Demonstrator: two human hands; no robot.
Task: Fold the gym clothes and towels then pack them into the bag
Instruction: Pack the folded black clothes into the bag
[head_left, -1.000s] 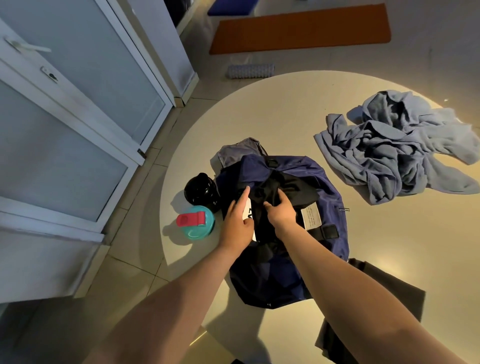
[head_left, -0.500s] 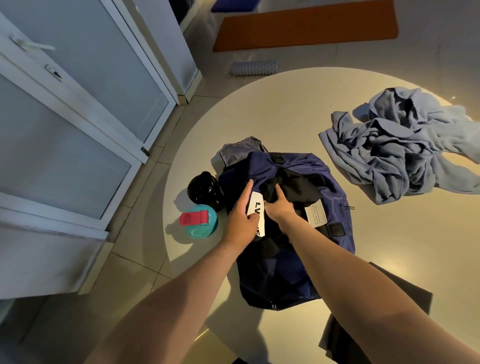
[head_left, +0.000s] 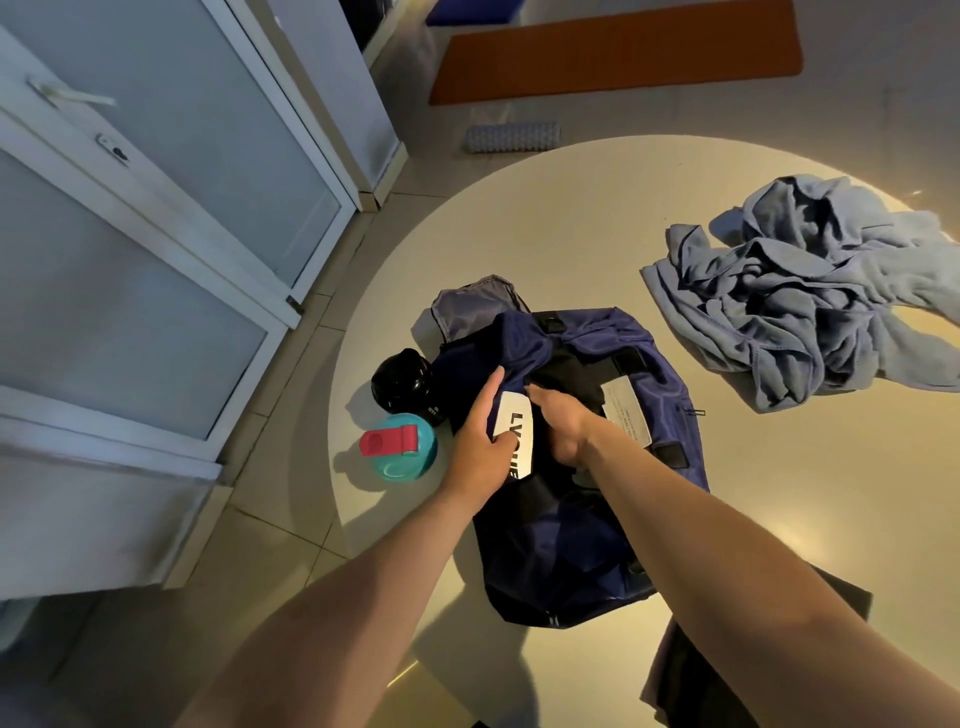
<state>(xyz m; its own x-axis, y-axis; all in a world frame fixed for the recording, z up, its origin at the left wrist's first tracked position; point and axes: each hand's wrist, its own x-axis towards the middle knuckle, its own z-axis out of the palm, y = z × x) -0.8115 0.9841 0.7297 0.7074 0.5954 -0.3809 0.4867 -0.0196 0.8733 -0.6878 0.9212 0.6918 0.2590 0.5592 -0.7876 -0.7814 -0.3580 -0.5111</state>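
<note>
The navy bag (head_left: 571, 545) lies near-left on the desk (head_left: 571, 223). The left hand (head_left: 475, 441) pinches its left rim, thumb over a white lettered patch, and the right hand (head_left: 563, 421) is sunk into the mouth on a black garment (head_left: 571, 376) with its fingers hidden, so its grasp cannot be told. Hazard: a hard push could shove the soft bag left into the teal bottle (head_left: 400, 452) and black bottle (head_left: 402, 382) just beside it. The towel (head_left: 789, 301), far right, lies crumpled and would bulk if packed unfolded.

Navy bag (head_left: 571, 545) lies open; gry-blue towel (head_left: 795, 306) crumpled R.
</note>
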